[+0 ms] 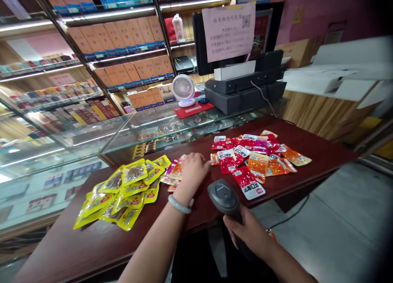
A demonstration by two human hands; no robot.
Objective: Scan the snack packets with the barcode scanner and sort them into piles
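Observation:
In my right hand [250,230] I hold a dark grey barcode scanner [224,197] by its handle, its head pointing up over the table's front edge. My left hand [195,170], with a pale bangle [179,204] at the wrist, rests over a few purple and orange snack packets [173,171]. Its thumb stands apart from the fingers, whose tips are partly hidden. Left of it lies a heap of yellow snack packets [133,189]. On the right are spread several red snack packets [227,160] and orange snack packets [258,164].
The packets lie on a dark red-brown table [196,213]. Behind it are a glass display case [147,129], a small white fan [183,88], a red mat [193,109] and a monitor with a pink notice [229,33]. A cable [290,217] hangs at the right. Stocked shelves [123,33] line the back.

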